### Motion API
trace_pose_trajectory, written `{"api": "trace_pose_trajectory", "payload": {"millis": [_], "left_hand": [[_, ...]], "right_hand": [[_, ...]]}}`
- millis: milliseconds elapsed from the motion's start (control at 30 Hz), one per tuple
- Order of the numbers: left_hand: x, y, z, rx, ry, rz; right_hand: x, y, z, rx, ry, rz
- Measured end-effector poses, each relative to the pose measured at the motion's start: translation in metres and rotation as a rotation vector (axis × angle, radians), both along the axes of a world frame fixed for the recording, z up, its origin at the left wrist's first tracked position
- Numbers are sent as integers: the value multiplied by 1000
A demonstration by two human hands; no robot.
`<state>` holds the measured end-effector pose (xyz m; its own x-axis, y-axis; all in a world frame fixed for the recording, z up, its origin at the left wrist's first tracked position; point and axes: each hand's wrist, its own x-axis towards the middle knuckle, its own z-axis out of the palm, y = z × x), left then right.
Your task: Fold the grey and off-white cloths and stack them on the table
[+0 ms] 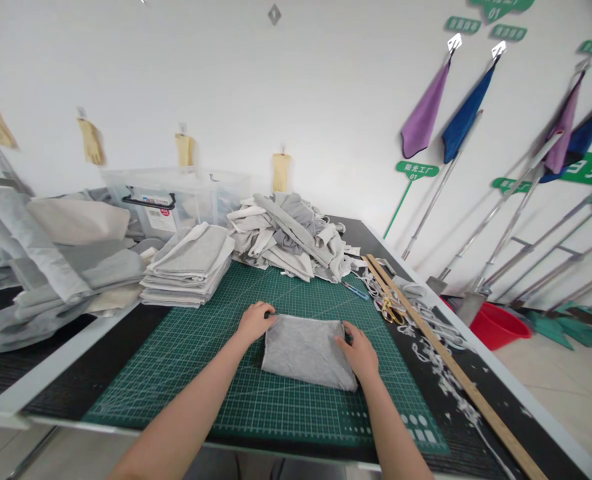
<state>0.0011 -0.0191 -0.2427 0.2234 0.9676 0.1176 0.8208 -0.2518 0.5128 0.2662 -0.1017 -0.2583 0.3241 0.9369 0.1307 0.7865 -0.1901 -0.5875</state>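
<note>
A folded grey cloth (pixel 309 351) lies flat on the green cutting mat (pixel 216 347) in the lower middle of the frame. The left hand (pixel 256 322) rests on its upper left corner, fingers pressing the edge down, and the right hand (pixel 360 352) lies on its right edge, fingers spread over the fabric; both hands are flat on the cloth rather than closed around it, one at either end. Above and left of the mat sits a neat stack of folded cloths (pixel 190 265), and at the upper middle a loose heap of grey and white fabric pieces (pixel 291 237). Behind them, upper left, stands a clear plastic box (pixel 176 197) with a lid; what is in it cannot be made out. On the right a long wooden ruler (pixel 441 353) runs along the table beside scissors (pixel 389 311) and fabric trimmings (pixel 439 353). A red tub (pixel 496 325) sits on the floor at right; its inside is not visible.
</note>
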Motion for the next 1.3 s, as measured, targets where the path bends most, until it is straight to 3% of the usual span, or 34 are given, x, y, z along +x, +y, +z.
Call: {"api": "trace_pose_trajectory", "payload": {"millis": [133, 333, 433, 533, 667, 833, 1300], "left_hand": [[-10, -21, 0, 20, -88, 59], [6, -103, 10, 245, -205, -5], [21, -137, 16, 247, -211, -73], [34, -154, 20, 208, -203, -115], [45, -159, 22, 132, -149, -145], [45, -159, 18, -4, -13, -209], [47, -151, 14, -3, 163, -152]], "right_hand": [[-3, 2, -4, 20, 70, 52], [-14, 3, -8, 83, 275, -65], [-28, -2, -9, 156, 585, -166], [-50, -13, -8, 202, 947, -228], [-86, -38, -5, 278, 1165, -239], [-120, -67, -2, 282, 1216, -44], [-125, -74, -4, 361, 1125, 2]]}}
